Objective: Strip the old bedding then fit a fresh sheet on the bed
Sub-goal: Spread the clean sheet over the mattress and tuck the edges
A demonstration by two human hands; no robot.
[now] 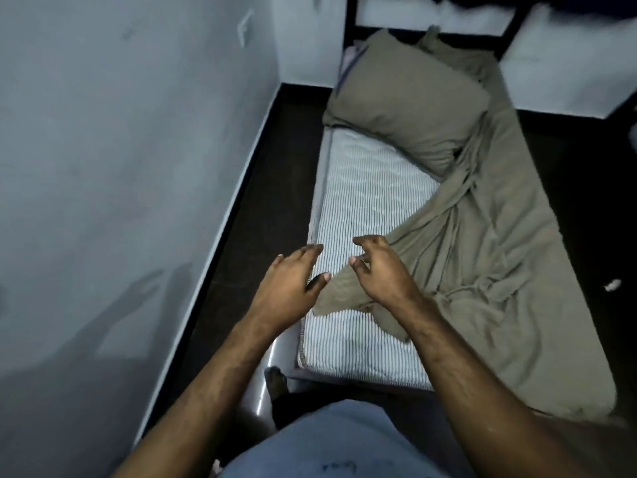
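1. A narrow bed stands along the pale grey wall [120, 150], its blue-and-white striped mattress [362, 201] bare down the wall side.
2. The old olive-green cotton sheet [499, 270] is pulled off that side and lies rumpled in long folds over the half away from the wall, reaching to the foot corner.
3. One loose corner of the sheet lies on the stripes just below the two hands.
4. A plump pillow in a matching olive-green case [406, 108] sits at the head end, lying partly on the bunched sheet, near the black metal headboard frame [431, 32].
5. The left hand [289, 281] hovers above the mattress edge nearest the wall, fingers straight and slightly spread, thumb out to the side, holding nothing.
6. The right hand [379, 270] hovers just beside it over the sheet's corner, fingers loosely curled and parted, gripping nothing; whether the fingertips touch the cloth I cannot tell.
7. Dark glossy floor [262, 188] runs between bed and wall, and a bare foot [275, 381] stands there at the bed's foot.
8. A small white scrap [612, 285] lies on the floor on the far side of the bed.
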